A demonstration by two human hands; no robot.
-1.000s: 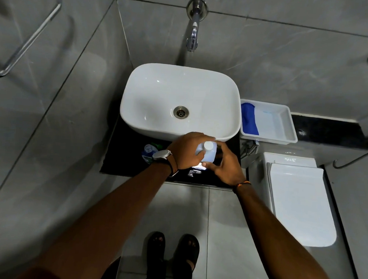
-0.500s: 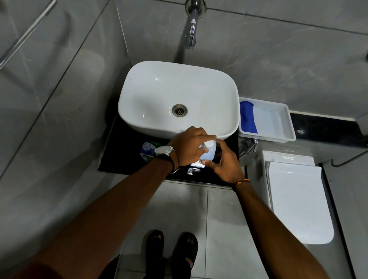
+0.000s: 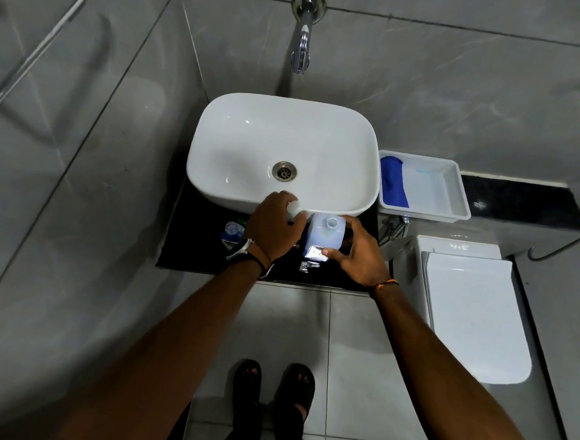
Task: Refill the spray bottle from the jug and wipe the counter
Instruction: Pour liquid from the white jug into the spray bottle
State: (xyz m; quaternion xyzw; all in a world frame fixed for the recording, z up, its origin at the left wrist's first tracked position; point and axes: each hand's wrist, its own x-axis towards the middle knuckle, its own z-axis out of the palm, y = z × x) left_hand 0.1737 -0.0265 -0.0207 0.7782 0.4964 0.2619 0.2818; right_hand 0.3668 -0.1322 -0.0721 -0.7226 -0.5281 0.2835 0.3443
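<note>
Since the jug point(image 3: 324, 236) stands uncapped on the counter point(image 3: 194, 249), step in hand: I judge the opening is finished and the pour not yet begun.
Next move: as I read it, it calls for putting the cap down, bringing the two necks together, and tipping slowly, because both openings look narrow and a spill would land on the dark counter.
Basin point(image 3: 335, 148): white, nothing in it but the drain; I see no water standing.
Tray point(image 3: 429, 189): white, just right of the basin, holding a folded blue cloth point(image 3: 392, 182) against its left wall, the likely wiper.
Jug: upright in front of the basin, its neck open to me; the body is pale bluish, and I cannot tell the fill level.
Spray bottle point(image 3: 232, 232): upright on the counter left of the jug, partly behind my view of the wrist; the neck looks open with no trigger head in sight, contents unclear.
Right hand point(image 3: 360, 256): wraps the jug's right side, thumb pressed on its near face, steadying it.
Left hand point(image 3: 275, 229): fingers curled around the cap, lifted just left of the neck.
Cap point(image 3: 293, 207): small, white, peeking out between those fingers.
</note>
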